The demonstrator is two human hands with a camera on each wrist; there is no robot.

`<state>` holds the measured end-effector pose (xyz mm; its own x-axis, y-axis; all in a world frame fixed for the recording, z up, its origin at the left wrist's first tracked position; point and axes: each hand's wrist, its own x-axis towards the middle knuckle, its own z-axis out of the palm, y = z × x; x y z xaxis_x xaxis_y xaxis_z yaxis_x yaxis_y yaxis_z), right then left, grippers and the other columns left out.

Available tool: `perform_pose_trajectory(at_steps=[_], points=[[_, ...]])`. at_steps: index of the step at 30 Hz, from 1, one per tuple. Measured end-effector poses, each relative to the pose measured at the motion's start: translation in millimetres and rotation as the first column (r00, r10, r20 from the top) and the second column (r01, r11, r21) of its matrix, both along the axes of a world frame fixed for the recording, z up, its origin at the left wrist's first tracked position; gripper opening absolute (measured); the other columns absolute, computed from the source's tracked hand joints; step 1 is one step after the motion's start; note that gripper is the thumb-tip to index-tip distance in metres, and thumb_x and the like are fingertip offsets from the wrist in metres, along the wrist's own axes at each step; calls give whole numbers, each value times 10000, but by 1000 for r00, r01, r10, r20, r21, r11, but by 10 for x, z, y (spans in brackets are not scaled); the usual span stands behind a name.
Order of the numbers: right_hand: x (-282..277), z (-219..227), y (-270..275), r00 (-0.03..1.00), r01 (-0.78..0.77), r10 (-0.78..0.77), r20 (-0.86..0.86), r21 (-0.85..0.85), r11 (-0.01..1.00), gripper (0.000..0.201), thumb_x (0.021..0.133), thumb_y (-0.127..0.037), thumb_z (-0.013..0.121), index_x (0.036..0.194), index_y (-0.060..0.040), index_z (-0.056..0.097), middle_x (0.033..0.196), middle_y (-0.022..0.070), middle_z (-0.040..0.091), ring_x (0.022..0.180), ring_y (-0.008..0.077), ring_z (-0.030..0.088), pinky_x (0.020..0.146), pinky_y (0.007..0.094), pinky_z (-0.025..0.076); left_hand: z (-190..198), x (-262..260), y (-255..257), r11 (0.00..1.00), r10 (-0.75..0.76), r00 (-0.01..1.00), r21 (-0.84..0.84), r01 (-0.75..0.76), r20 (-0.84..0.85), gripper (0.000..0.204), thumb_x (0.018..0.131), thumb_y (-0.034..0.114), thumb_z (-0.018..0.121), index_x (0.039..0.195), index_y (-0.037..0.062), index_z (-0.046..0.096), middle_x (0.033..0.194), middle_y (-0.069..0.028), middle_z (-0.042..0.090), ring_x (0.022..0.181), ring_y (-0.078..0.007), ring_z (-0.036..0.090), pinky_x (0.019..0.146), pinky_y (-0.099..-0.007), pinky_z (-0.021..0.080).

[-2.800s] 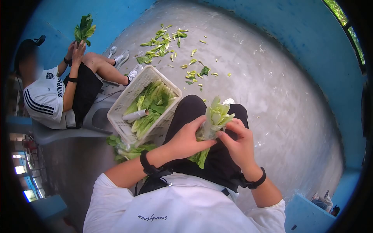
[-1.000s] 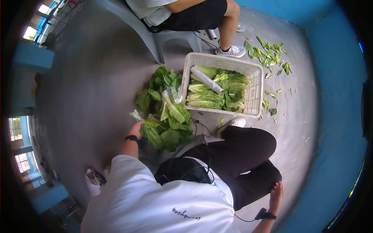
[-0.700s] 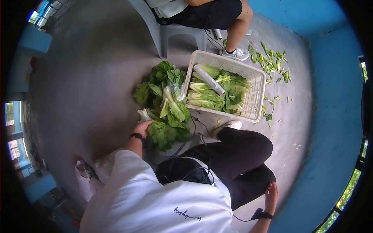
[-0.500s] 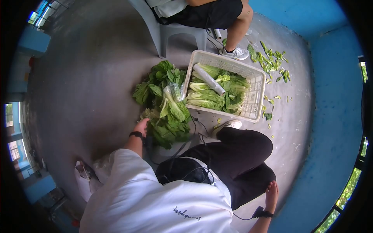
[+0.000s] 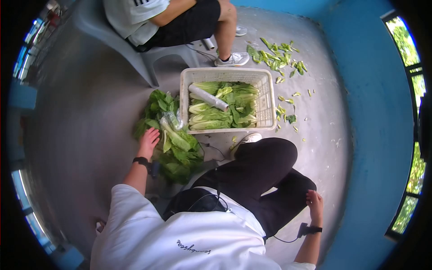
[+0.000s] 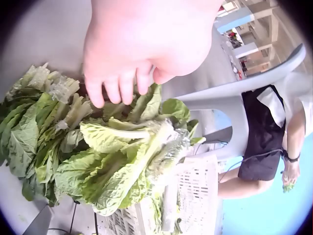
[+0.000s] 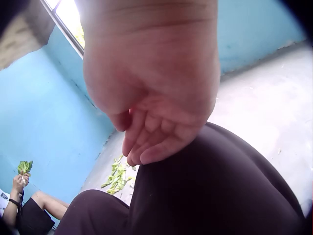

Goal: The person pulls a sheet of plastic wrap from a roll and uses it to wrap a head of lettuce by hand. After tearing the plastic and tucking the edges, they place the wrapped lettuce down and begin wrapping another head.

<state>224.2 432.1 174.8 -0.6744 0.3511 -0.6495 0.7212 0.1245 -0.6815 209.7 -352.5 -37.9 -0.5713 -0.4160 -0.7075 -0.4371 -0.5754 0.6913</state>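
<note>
Both hands lie slack: left hand (image 5: 148,140) on the greens pile (image 5: 173,141), shirt script unreadable.

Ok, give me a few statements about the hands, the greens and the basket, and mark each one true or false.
1. The left hand is down at the pile of greens on the floor. True.
2. The right hand holds a bunch of greens. False: it holds nothing and hangs by the leg.
3. The basket holds greens and a roll. True.
4. The basket is empty. False: it is full of leafy heads.
5. Leaf scraps lie on the floor beyond the basket. True.
</note>
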Motion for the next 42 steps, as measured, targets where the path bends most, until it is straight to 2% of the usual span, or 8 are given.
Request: perform_pose_trajectory(at_steps=[6, 17, 21, 27, 31, 34, 39, 42], points=[[-310, 353, -431, 881, -473, 463, 98, 160, 866, 182, 932, -189, 707, 918, -22, 779, 755, -9, 647, 644, 95, 593, 600, 240, 471, 777, -883, 360, 982, 28, 996, -184, -44, -88, 275, 971, 297, 706, 1109, 58, 694, 699, 14, 571, 581, -52, 499, 549, -190, 412], [-96, 796, -1300, 86, -891, 962, -260, 412, 191, 230, 846, -287, 732, 897, -65, 761, 911, 116, 720, 849, 345, 683, 787, 435, 555, 1987, -2060, 2139, 654, -745, 631, -425, 626, -218, 325, 1059, 318, 547, 899, 61, 665, 625, 44, 499, 569, -71, 471, 550, -239, 390], [-221, 900, -1338, -14, -946, 998, 55, 321, -31, 314, 817, -327, 740, 1001, -76, 784, 960, 121, 760, 919, 338, 717, 832, 457, 554, 2513, -2168, 3069, 338, -941, 304, -427, 839, -149, 402, 1082, 311, 470, 1393, 66, 542, 917, -18, 653, 783, -108, 624, 741, -272, 520], [-952, 906, -1739, -50, -936, 918, 394, 302, -181, 341, 814, -287, 750, 1108, -115, 769, 1140, 57, 739, 1041, 293, 703, 892, 457, 545, 2567, -2327, 3903, 338, -931, 206, -497, 799, -303, 245, 1063, 256, 502, 1252, 113, 565, 871, 21, 611, 783, -73, 577, 725, -239, 485], [-1300, 1241, -1979, 167, -914, 910, 378, 405, 0, 336, 818, -279, 745, 1113, -118, 768, 1148, 62, 736, 1043, 292, 703, 888, 457, 543, 2635, -2339, 4102, 238, -944, 58, -546, 803, -325, 256, 1035, 251, 523, 1244, 107, 558, 933, -1, 655, 858, -119, 622, 769, -271, 504], [-1578, 1426, -2157, 247, -871, 909, 335, 489, 56, 333, 822, -273, 742, 1116, -120, 767, 1154, 65, 734, 1044, 291, 703, 885, 457, 542, 2897, -2051, 4355, 25, -966, -183, -765, 643, -185, 257, 974, 205, 550, 1198, 86, 589, 953, -35, 683, 878, -150, 647, 805, -292, 513], [-1539, 1540, -2260, 350, -812, 888, 298, 569, 130, 328, 827, -263, 736, 1123, -123, 765, 1164, 71, 731, 1046, 290, 703, 881, 457, 540, 3445, -1760, 4784, -266, -743, -534, -910, -316, 403, 265, 873, 129, 596, 1121, 50, 642, 986, -91, 730, 911, -202, 688, 866, -328, 526], [-1436, 1550, -2176, 361, -802, 891, 277, 579, 145, 326, 830, -257, 732, 1126, -125, 764, 1170, 75, 728, 1048, 289, 703, 878, 457, 538, 2880, -1867, 4441, 49, -975, -108, -658, 751, -196, 239, 978, 108, 544, 1206, 56, 592, 985, -85, 696, 884, -161, 675, 790, -312, 545]])
